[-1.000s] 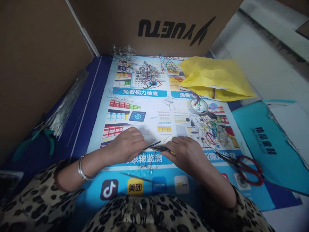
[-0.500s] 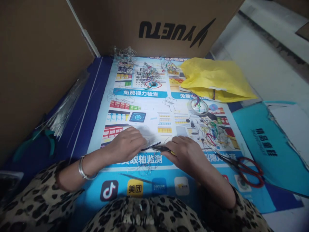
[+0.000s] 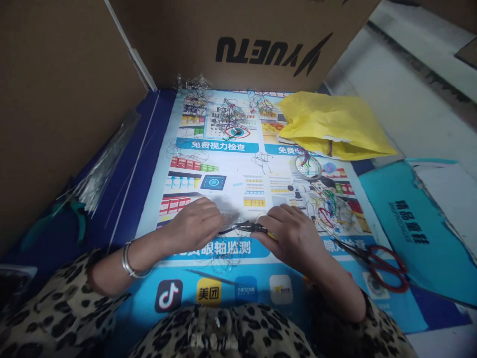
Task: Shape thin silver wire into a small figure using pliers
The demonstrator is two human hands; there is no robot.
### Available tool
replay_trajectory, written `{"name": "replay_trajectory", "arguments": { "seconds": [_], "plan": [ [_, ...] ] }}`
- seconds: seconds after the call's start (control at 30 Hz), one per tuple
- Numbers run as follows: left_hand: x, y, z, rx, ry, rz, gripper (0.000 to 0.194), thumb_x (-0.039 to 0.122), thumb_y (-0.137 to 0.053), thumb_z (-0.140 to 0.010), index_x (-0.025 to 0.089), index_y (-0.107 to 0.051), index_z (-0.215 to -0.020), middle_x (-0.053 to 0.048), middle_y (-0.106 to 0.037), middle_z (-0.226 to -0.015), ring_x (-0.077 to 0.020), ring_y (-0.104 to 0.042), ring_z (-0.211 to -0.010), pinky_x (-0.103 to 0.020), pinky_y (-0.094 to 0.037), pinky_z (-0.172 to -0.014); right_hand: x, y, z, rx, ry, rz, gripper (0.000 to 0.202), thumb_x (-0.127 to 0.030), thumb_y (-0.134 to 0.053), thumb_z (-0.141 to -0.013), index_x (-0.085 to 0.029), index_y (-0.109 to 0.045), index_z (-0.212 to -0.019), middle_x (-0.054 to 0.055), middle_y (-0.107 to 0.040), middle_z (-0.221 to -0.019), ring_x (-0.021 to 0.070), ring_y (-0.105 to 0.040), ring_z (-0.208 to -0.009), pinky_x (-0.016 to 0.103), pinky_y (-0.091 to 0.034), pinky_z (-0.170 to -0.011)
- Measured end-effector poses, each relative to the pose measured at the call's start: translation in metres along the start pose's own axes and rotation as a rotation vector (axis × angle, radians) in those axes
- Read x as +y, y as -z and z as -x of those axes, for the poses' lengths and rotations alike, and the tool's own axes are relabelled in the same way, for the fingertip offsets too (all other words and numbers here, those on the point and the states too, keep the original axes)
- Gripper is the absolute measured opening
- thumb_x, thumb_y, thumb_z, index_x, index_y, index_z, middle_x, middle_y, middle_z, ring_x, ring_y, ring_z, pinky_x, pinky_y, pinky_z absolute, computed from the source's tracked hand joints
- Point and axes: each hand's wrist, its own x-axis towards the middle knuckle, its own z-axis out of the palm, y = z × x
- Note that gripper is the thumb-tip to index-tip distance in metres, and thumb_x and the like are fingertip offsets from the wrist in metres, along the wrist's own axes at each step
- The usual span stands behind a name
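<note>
On the far left we are seeing a teal-handled tool (image 3: 80, 219) lying in shadow by a bundle of pale strands (image 3: 104, 166). Next, our left hand (image 3: 197, 223), a silver bangle (image 3: 125, 259) circling its wrist, is pressing its grip together, apparently pinching a thin dark strip (image 3: 226, 231). This strip is lying over the poster (image 3: 231, 171), between our hands, nearer to the left one and to the left of the right grip; its long axis is running sideways, roughly in line with the black-nosed pliers (image 3: 249, 226). Our right hand (image 3: 292, 231) is wrapping its grip round the pliers' yellow handles and pointing their nose left; whether the tips are biting the strip, we are not managing to tell. Farther right, red-handled scissors (image 3: 368, 257) are resting beside a turquoise printed sheet (image 3: 421, 263).
</note>
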Motion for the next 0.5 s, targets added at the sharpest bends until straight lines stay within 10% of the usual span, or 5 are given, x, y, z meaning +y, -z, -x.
{"name": "replay_trajectory", "arguments": {
  "seconds": [0.5],
  "plan": [
    [-0.0009,-0.0001,0.0018,-0.067,-0.01,0.0,0.015,0.012,-0.041,-0.086,0.016,-0.054,-0.091,-0.001,-0.049,-0.064,-0.0154,-0.04,-0.064,-0.03,-0.032,-0.06,-0.01,-0.0072,-0.0064,-0.004,0.042,0.111,0.023,-0.039,-0.058,-0.083,-0.019,-0.061,-0.074,0.004,-0.056,-0.072,0.0193,-0.044,-0.074,0.032,-0.025,-0.066]
  ]
}}
